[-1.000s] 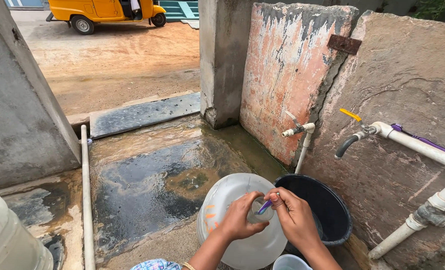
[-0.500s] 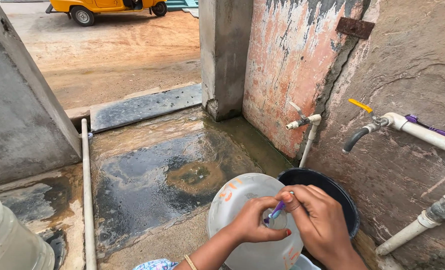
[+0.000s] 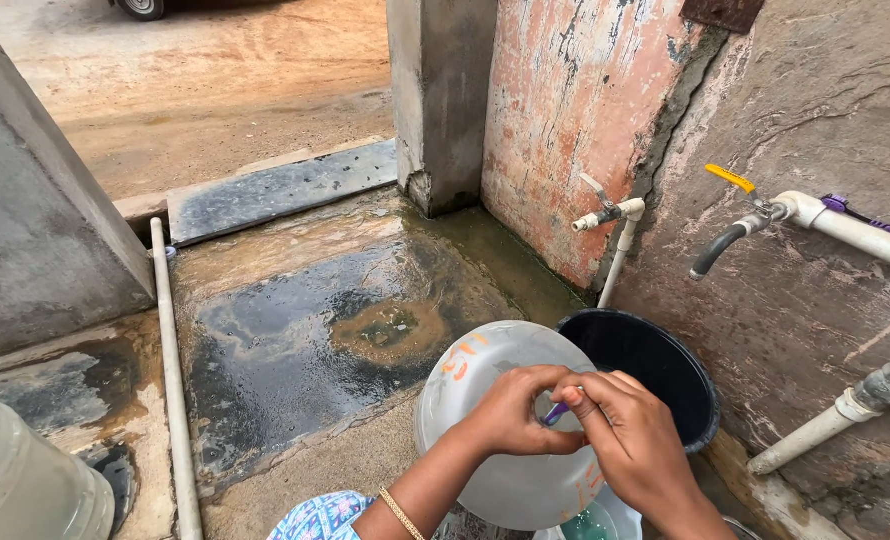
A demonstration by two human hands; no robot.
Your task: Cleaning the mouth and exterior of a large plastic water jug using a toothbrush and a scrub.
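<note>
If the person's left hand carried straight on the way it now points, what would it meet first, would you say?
The left hand points rightward across the large translucent water jug and already touches the right hand, so it would meet that first. Beyond lies the black bucket, though depth is unclear.

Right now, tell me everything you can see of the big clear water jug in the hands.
The water jug is a large, round, translucent plastic container with faint orange markings on its shoulder. It is tilted, held above the wet concrete beside the black bucket. The left hand grips around its neck, while the right hand works at the mouth, where a small blue-purple piece shows between the fingers. Its lower part is hidden.
</note>
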